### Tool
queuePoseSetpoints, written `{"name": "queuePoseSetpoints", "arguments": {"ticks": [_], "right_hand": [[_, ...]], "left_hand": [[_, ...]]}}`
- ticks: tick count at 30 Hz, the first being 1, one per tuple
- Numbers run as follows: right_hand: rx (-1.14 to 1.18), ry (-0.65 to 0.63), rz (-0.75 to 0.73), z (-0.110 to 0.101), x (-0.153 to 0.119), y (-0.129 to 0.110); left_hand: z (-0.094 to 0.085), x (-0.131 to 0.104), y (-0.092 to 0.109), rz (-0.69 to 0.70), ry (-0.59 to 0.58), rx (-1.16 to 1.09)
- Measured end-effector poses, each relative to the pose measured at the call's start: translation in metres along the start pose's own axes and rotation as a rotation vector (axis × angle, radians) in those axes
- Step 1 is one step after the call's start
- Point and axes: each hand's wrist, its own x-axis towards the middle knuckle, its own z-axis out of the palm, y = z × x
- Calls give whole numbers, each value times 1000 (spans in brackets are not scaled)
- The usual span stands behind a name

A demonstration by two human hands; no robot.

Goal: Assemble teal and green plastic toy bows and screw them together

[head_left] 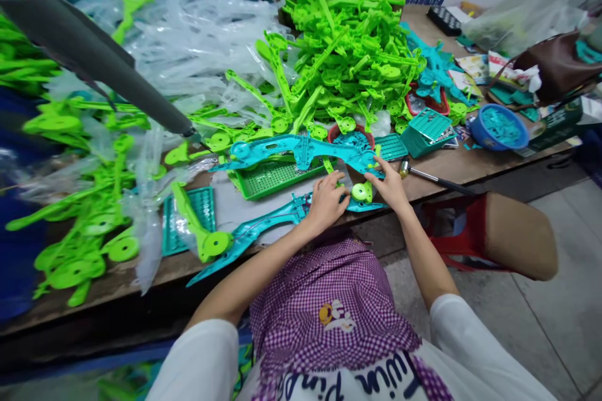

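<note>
A long teal plastic part (301, 149), shaped like a toy bow limb, lies across a green perforated basket (273, 180). At its right end my right hand (391, 187) has thumb and index finger closed about the edge. A second long teal part (263, 224) lies nearer the table's front edge. My left hand (325, 202) is over its middle, fingers curled; whatever is under the fingertips is hidden. Between my hands, a green plastic arm with a round disc (362, 192) rests over the nearer teal part. Another green arm (214, 243) lies across that part's left end.
A big heap of green arms (348, 69) stands at the back, beside clear plastic pieces (197, 44). Teal trays (427, 133), a blue bowl (499, 128) of small teal pieces and a hammer (430, 175) are to the right. A dark pole (108, 62) slants in from the left.
</note>
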Motion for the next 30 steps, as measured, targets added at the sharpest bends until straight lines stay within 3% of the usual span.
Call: {"name": "queuePoseSetpoints", "arguments": {"ticks": [7,10,14,17,19,22,26,30], "right_hand": [[31,6,9,-1,-2,-6],[97,62,-22,-4,-9,-9],[249,138,-76,-9,-26,-5],[339,130,-51,-17,-40,1],[331,77,-33,-26,-47,5],[249,-69,-44,-42,-50,8],[173,-133,-62,-54,-45,3],[132,-153,-77,-74,-44,-13]], "left_hand": [[-7,5,9,-1,-5,76],[-24,-9,4,69,94,48],[-69,-42,-18,125,368,73],[-112,-63,-40,40,568,186],[-138,-72,-53,-40,629,276],[-165,-84,-68,-119,503,289],[-178,-103,-80,-143,265,91],[-181,-128,-78,-223,252,-16]]}}
